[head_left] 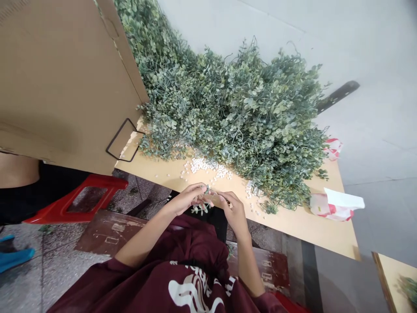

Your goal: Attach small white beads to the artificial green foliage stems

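My left hand (190, 198) pinches a small sprig of green leaves (202, 208) just past the table's near edge, with some of its leaves hanging below the fingers. Close to its right, my right hand (233, 211) has its fingers bent together at the stem end; what lies between these fingertips is too small to make out. Small white pieces (203, 165) are scattered on the table (325, 234) beyond my hands. Behind them lies a large heap of artificial greenery (228, 108).
A large cardboard box (65, 78) stands at the left, with a black wire frame (112, 143) beside it. Red-and-white wrappers (329, 208) lie at the right. A dark handle (339, 95) juts past the heap. A red stool (104, 187) and part of a person (19, 171) are at left.
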`<state>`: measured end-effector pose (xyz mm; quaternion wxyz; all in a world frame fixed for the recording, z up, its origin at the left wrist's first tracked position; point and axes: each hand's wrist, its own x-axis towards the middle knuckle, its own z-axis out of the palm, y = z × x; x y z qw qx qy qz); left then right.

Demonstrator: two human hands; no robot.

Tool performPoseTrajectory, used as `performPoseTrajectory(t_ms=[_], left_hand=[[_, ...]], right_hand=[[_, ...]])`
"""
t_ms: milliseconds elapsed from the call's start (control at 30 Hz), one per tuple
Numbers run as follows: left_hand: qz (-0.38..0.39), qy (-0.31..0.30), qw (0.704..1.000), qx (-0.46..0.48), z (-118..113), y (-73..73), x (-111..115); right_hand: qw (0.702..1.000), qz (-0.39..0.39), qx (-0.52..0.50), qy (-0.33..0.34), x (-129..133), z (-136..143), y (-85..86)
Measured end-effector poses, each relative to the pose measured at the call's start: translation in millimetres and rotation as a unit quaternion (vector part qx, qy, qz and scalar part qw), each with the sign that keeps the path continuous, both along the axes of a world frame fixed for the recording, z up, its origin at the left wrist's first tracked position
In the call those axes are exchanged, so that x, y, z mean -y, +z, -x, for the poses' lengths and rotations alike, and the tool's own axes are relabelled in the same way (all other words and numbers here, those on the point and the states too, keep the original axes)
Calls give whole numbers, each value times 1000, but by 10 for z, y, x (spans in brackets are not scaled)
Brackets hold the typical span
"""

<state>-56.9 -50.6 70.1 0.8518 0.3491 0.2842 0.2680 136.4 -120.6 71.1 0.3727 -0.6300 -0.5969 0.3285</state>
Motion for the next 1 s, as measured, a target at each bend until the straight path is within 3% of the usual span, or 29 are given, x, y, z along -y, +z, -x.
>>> performPoseTrajectory(t_ms=[100, 267, 400, 500, 600, 833, 900, 1000], left_hand=[[-18, -14, 1000, 10, 37, 13, -15], [-27, 23, 999, 35, 28, 43, -31], [-111, -41, 993, -11, -25, -10, -21], [-187, -78, 979, -36, -66, -80, -24], [-256, -71, 962, -66, -95, -111, -62], [-392, -17, 898, -198, -102, 55, -180], [-395, 9, 891, -224, -109, 71, -201], [-361, 51, 908, -206, -150, 1, -239]], right_hand=[[999, 24, -20, 6, -15, -4, 5], [994, 75, -62, 43, 1, 34, -23], [985, 102, -84, 108, 33, 27, -94], [982, 125, -86, 109, 19, -21, -132], [984, 128, -61, 107, -33, -82, -120], [975, 153, -32, 157, -210, -207, 48], [981, 136, -22, 134, -294, -248, 58], [996, 71, 57, -10, -455, -311, -11]])
